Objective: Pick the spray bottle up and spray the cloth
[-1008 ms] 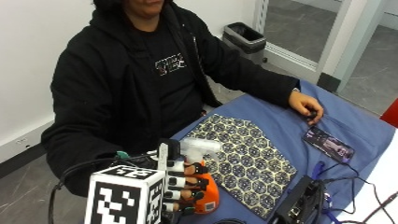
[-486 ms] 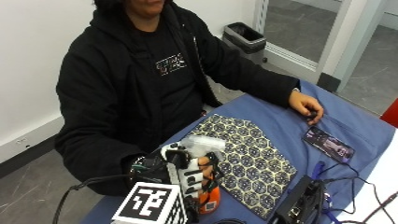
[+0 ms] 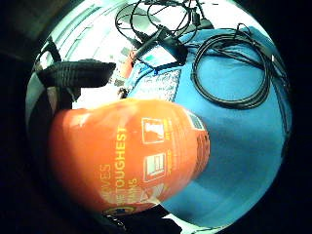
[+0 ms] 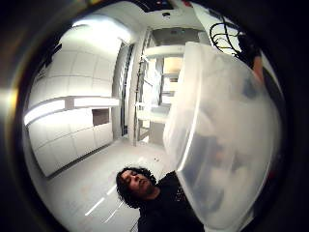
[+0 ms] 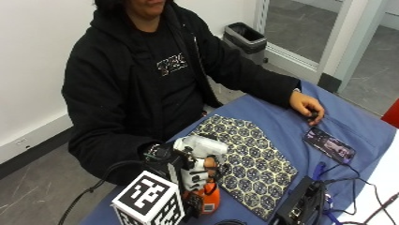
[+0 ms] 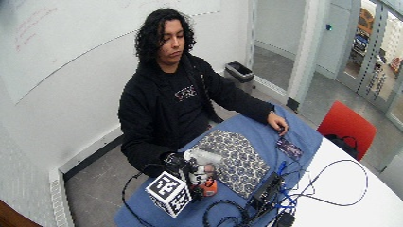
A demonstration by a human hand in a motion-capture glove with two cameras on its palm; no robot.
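An orange spray bottle (image 5: 210, 201) with a white spray head (image 5: 201, 146) stands upright at the near corner of the patterned cloth (image 5: 252, 154). My gloved right hand (image 5: 187, 171) grips the bottle's neck, fingers curled round it below the head. The nozzle points over the cloth. I cannot tell whether the bottle's base touches the table. The little finger side palm view is filled by the orange bottle (image 3: 126, 156) above the blue table cover (image 3: 243, 146). The white spray head (image 4: 222, 145) lies close in the thumb side palm view.
The person's bare left hand (image 5: 308, 107) rests on the blue table cover (image 5: 361, 126) beyond the cloth, next to a phone (image 5: 329, 144). A black box (image 5: 302, 206) and cables (image 3: 234, 68) lie to the right of the cloth. A bin (image 5: 248, 40) stands on the floor behind.
My right hand has turned a little at the wrist with the bottle in its grip. The bottle stays at the cloth's near corner, and the cloth has not moved.
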